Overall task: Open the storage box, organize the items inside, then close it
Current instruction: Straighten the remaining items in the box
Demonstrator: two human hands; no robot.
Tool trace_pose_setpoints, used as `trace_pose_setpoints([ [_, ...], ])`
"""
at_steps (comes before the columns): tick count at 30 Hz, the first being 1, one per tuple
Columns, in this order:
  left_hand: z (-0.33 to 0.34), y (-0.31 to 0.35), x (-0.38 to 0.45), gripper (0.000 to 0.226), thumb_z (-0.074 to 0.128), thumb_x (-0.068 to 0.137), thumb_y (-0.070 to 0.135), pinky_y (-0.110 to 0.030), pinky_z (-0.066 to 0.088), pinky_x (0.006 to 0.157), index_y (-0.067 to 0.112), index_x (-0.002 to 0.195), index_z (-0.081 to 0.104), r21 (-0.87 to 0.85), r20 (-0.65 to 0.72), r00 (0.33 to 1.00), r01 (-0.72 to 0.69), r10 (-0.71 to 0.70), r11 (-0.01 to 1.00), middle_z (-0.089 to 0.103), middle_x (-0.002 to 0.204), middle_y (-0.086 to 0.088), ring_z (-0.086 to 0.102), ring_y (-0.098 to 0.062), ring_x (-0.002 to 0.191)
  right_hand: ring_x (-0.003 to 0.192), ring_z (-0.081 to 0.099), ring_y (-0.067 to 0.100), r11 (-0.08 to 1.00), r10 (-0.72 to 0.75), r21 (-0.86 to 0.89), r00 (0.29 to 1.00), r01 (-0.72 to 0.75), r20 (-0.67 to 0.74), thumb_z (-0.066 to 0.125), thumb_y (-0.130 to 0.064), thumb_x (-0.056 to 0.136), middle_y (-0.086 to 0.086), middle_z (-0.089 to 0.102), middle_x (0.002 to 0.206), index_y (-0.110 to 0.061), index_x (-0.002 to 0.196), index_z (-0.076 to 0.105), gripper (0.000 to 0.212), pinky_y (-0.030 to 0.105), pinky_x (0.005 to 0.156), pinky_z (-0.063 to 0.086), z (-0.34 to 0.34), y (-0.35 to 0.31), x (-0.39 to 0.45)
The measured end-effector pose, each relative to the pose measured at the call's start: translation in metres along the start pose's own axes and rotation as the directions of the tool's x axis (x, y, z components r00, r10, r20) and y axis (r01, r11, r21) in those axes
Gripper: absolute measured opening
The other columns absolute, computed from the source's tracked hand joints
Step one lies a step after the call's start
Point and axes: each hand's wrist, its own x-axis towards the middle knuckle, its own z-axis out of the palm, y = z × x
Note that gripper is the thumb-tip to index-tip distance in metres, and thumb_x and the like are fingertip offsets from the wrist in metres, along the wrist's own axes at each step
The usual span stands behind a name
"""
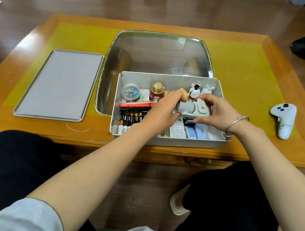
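The grey storage box (167, 142) stands open at the table's near edge. Its clear lid (157, 52) leans back behind it. Both my hands hold a grey cylindrical gadget (190, 109) over the middle of the box: my left hand (163, 110) grips its left end, my right hand (211, 112) wraps its right end. Inside lie several batteries (130, 118), a red pen (136, 105), a round clear tub of clips (130, 92), a gold-capped bottle (157, 92), two small figurines (201, 89), a white remote (178, 129) and a blue dotted case (191, 132).
A flat grey tray (58, 84) lies left of the box on the yellow mat. A white game controller (283, 120) rests at the table's right. My knees sit under the near edge. Bags and shoes lie on the floor beyond.
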Motion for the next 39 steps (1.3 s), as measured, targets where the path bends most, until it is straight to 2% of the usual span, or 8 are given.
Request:
trace_pose_setpoints([
  [2, 0.006, -0.001, 0.004, 0.052, 0.068, 0.083, 0.003, -0.025, 0.04, 0.092, 0.016, 0.127, 0.043, 0.037, 0.038, 0.998, 0.041, -0.043, 0.998, 0.049, 0.121, 0.0, 0.049, -0.015, 0.111, 0.097, 0.059, 0.024, 0.991, -0.011, -0.132, 0.999, 0.004, -0.053, 0.088, -0.024, 0.06, 0.004, 0.066, 0.107, -0.017, 0.117, 0.059, 0.064, 0.036, 0.086, 0.047, -0.005, 0.006, 0.006],
  [4, 0.011, -0.003, 0.007, 0.062, 0.064, 0.086, 0.007, -0.035, 0.035, 0.102, 0.018, 0.14, 0.034, 0.133, 0.093, 0.991, 0.086, -0.098, 0.987, 0.043, 0.138, -0.007, 0.043, -0.024, 0.126, 0.103, 0.058, 0.03, 0.959, -0.004, -0.283, 0.994, -0.027, -0.111, 0.086, -0.024, 0.061, 0.009, 0.066, 0.11, -0.016, 0.119, 0.057, 0.065, 0.038, 0.087, 0.045, -0.011, 0.012, 0.012],
  [9, 0.018, -0.005, 0.008, 0.06, 0.052, 0.094, 0.02, -0.05, 0.029, 0.103, 0.02, 0.147, 0.026, 0.413, 0.183, 0.965, 0.099, -0.189, 0.905, 0.041, 0.146, -0.005, 0.031, -0.03, 0.135, 0.112, 0.054, 0.029, 0.856, 0.043, -0.509, 0.995, -0.084, -0.091, 0.082, -0.028, 0.067, 0.008, 0.06, 0.119, -0.02, 0.124, 0.051, 0.065, 0.038, 0.087, 0.036, -0.013, 0.016, 0.027],
  [12, 0.023, -0.002, 0.008, 0.063, 0.05, 0.093, 0.022, -0.052, 0.026, 0.105, 0.016, 0.149, 0.022, 0.382, 0.248, 0.943, 0.117, -0.224, 0.917, 0.037, 0.15, -0.006, 0.024, -0.032, 0.139, 0.112, 0.053, 0.029, 0.829, 0.066, -0.554, 0.997, -0.075, -0.036, 0.08, -0.029, 0.069, 0.009, 0.055, 0.119, -0.019, 0.122, 0.049, 0.062, 0.039, 0.087, 0.036, -0.01, 0.018, 0.033],
  [18, 0.028, 0.0, 0.006, 0.071, 0.047, 0.092, 0.022, -0.048, 0.028, 0.102, 0.013, 0.153, 0.011, 0.366, 0.281, 0.928, 0.131, -0.244, 0.921, 0.042, 0.144, -0.01, 0.035, -0.032, 0.129, 0.112, 0.054, 0.025, 0.801, 0.148, -0.594, 0.987, -0.082, 0.064, 0.074, -0.031, 0.076, 0.004, 0.059, 0.116, -0.02, 0.122, 0.047, 0.054, 0.039, 0.09, 0.035, -0.002, 0.023, 0.033],
  [25, 0.028, 0.002, 0.006, 0.062, 0.045, 0.094, 0.026, -0.047, 0.027, 0.106, 0.016, 0.151, 0.021, 0.386, 0.338, 0.914, 0.085, -0.226, 0.919, 0.038, 0.148, -0.009, 0.031, -0.03, 0.134, 0.123, 0.046, 0.023, 0.783, 0.159, -0.617, 0.984, -0.074, 0.084, 0.051, -0.008, 0.083, 0.003, 0.052, 0.129, -0.034, 0.136, 0.042, 0.06, 0.041, 0.091, 0.031, 0.0, 0.02, 0.027],
  [34, 0.025, 0.002, 0.003, 0.06, 0.044, 0.096, 0.028, -0.047, 0.025, 0.108, 0.016, 0.151, 0.021, 0.372, 0.348, 0.911, 0.079, -0.219, 0.925, 0.035, 0.151, -0.008, 0.028, -0.029, 0.136, 0.128, 0.041, 0.023, 0.808, 0.178, -0.579, 0.982, -0.107, 0.067, 0.063, -0.041, 0.084, 0.0, 0.045, 0.138, -0.032, 0.134, 0.046, 0.054, 0.041, 0.093, 0.029, 0.005, 0.021, 0.02],
  [39, 0.003, -0.002, -0.005, 0.049, 0.047, 0.095, 0.02, -0.043, 0.026, 0.109, 0.019, 0.144, 0.037, 0.313, 0.137, 0.972, 0.141, -0.192, 0.939, 0.041, 0.145, -0.002, 0.032, -0.022, 0.134, 0.126, 0.041, 0.026, 0.794, 0.184, -0.596, 0.982, -0.12, 0.049, 0.064, -0.05, 0.08, 0.002, 0.044, 0.139, -0.031, 0.134, 0.046, 0.059, 0.042, 0.093, 0.029, 0.009, 0.017, 0.018],
])
